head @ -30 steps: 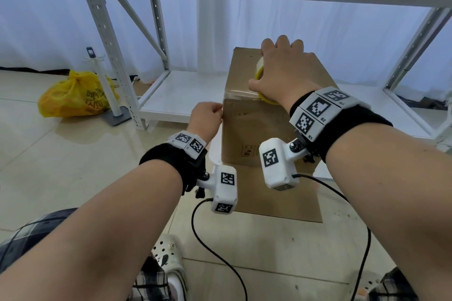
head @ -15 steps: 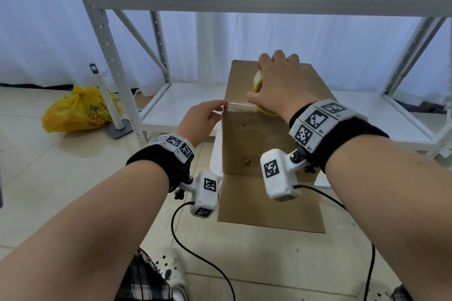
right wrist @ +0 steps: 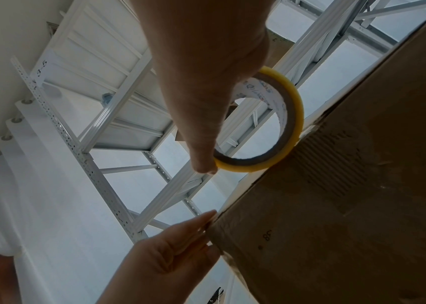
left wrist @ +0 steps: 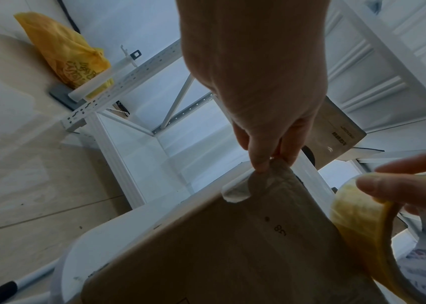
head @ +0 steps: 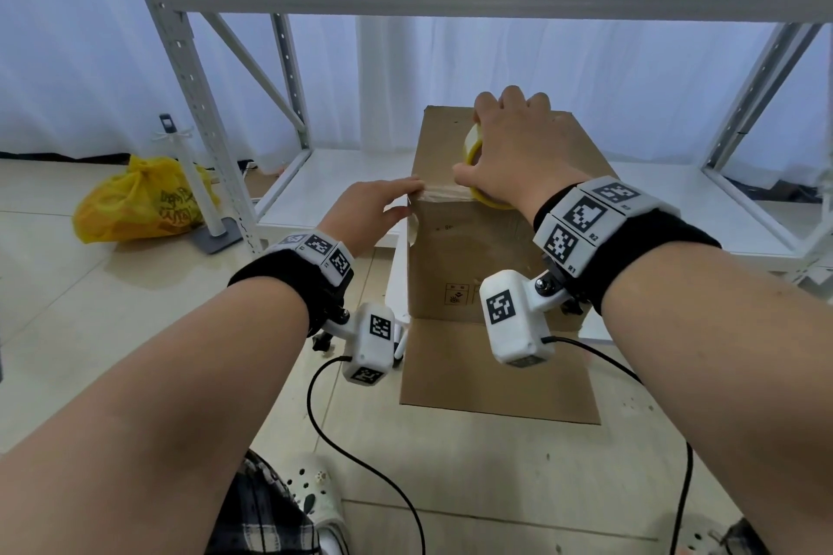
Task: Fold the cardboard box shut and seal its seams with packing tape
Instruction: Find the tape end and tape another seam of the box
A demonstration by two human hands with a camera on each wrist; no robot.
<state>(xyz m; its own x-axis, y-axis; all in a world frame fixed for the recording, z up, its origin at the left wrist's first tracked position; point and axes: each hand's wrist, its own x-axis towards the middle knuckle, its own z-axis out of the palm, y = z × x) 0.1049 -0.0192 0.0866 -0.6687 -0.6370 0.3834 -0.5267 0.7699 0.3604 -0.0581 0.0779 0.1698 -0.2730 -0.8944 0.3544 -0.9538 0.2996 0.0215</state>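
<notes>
A tall brown cardboard box stands upright in front of me, its top folded shut. On the top near the front edge, my right hand grips a yellow roll of packing tape. A clear strip of tape runs from the roll along the top front edge to the left corner. There my left hand presses the tape end with straight fingers. In the left wrist view the fingertips hold the tape end down over the corner. The right wrist view shows the roll touching the box edge.
One box flap lies open on the floor toward me. The box rests on a white stool before a white metal rack. A yellow bag and a white stand are at the left. Black cables trail below my wrists.
My left hand has risen from a fist beside the box and laid straight fingers on the top left corner over the tape end. My right hand stays on the roll.
</notes>
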